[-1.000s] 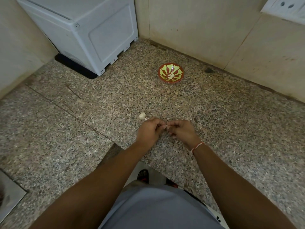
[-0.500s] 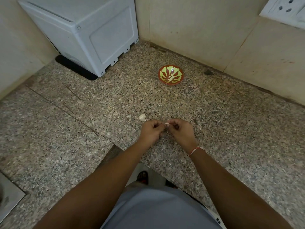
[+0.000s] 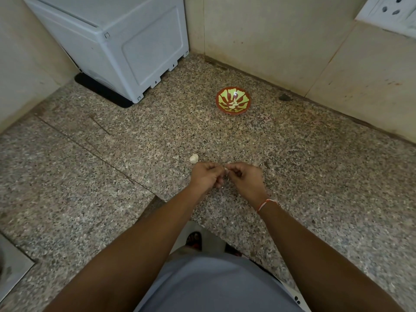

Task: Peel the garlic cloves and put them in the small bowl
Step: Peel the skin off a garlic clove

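Both hands meet at frame centre, the left hand (image 3: pixel 206 176) and right hand (image 3: pixel 244 179) each with a pinching grip on one garlic clove (image 3: pixel 225 169) between them. Peel best by holding the clove steady and tearing skin off in small strips; the small bowl (image 3: pixel 233 103) waits well beyond on the worktop (image 3: pixel 315 167), and another clove (image 3: pixel 193 158) lies just beside the left hand.

Garlic clove (image 3: pixel 225 169) pinched between left hand (image 3: pixel 206 176) and right hand (image 3: pixel 244 177): only a pale sliver shows, rest covered by curled fingers, so peeled or not can't be told. Loose garlic piece (image 3: pixel 193 158) just beyond left hand is too small to tell skin from clove. Pale bits inside small bowl (image 3: pixel 233 102) too small to count. White appliance (image 3: pixel 117 41) cut off at top edge. Wall socket (image 3: pixel 389 12) cut off at top-right corner. Metal sheet (image 3: pixel 11 266) cut off at left edge. Foot in sandal (image 3: pixel 194 239) partly hidden by grey shirt (image 3: pixel 213 287), which the bottom edge cuts.
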